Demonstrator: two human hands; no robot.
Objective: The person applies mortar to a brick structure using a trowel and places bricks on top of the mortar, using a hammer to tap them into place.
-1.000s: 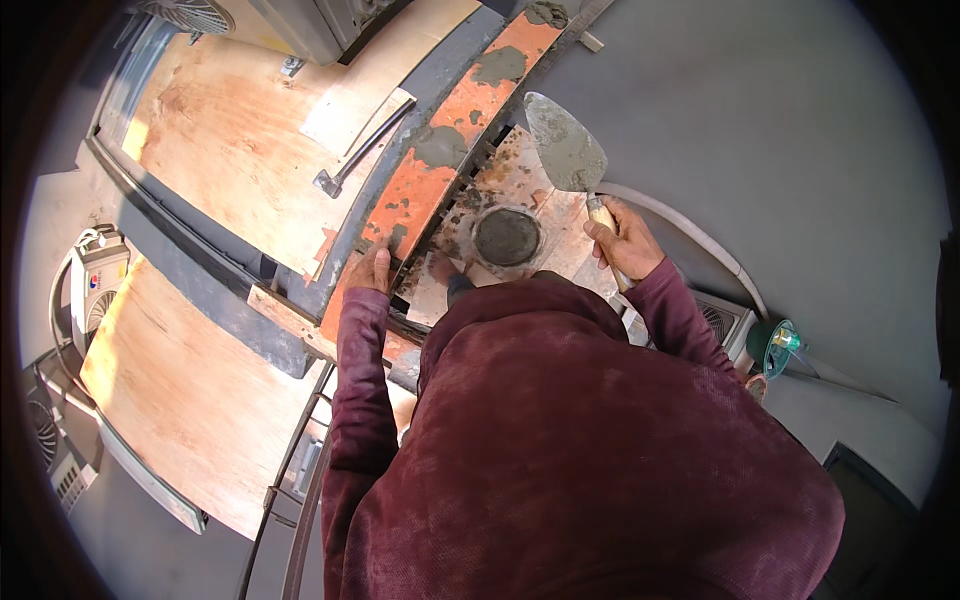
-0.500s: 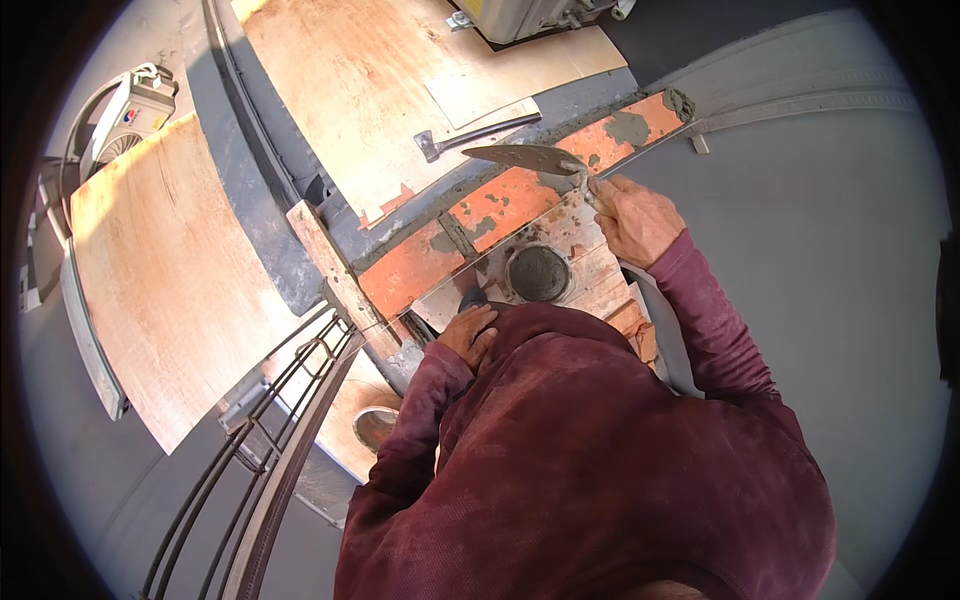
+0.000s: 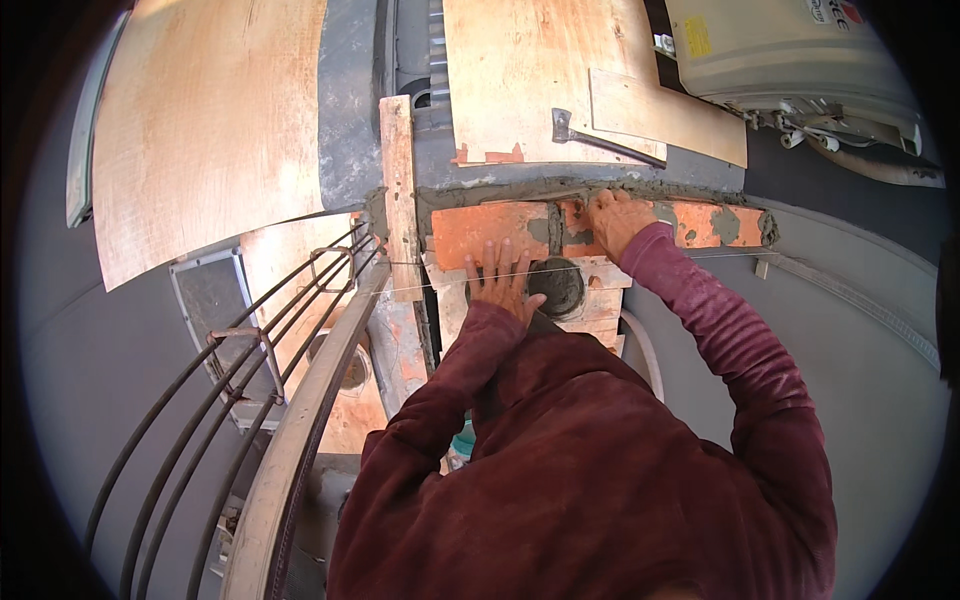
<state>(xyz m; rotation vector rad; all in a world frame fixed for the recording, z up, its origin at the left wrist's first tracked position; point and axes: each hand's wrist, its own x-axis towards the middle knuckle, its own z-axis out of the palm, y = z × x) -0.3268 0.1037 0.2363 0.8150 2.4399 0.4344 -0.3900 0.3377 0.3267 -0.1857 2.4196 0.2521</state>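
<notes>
My left hand (image 3: 500, 285) lies with its fingers spread, the fingertips against the near face of an orange brick (image 3: 480, 228). My right hand (image 3: 618, 222) is closed on a trowel (image 3: 545, 196). Its blade shows only as a thin strip along the far edge of the bricks, and the handle is hidden in my fist. Grey mortar (image 3: 690, 193) runs behind the brick row. Farther right, more orange bricks (image 3: 745, 225) carry mortar smears. Just right of my left hand, a round container of mortar (image 3: 556, 287) stands on wooden boards (image 3: 600, 300).
A taut string (image 3: 700, 256) crosses in front of the bricks. An upright wooden strip (image 3: 398, 200) stands at their left end. Bent steel bars (image 3: 190, 420) and a long timber (image 3: 300, 450) rise at left. A hatchet (image 3: 600, 140) lies on plywood (image 3: 530, 70). An outdoor unit (image 3: 790, 60) is far right.
My view has turned. My left hand has moved from my lap onto the brick's face, fingers spreading. The trowel, earlier held above the bricks, is now low along their far edge.
</notes>
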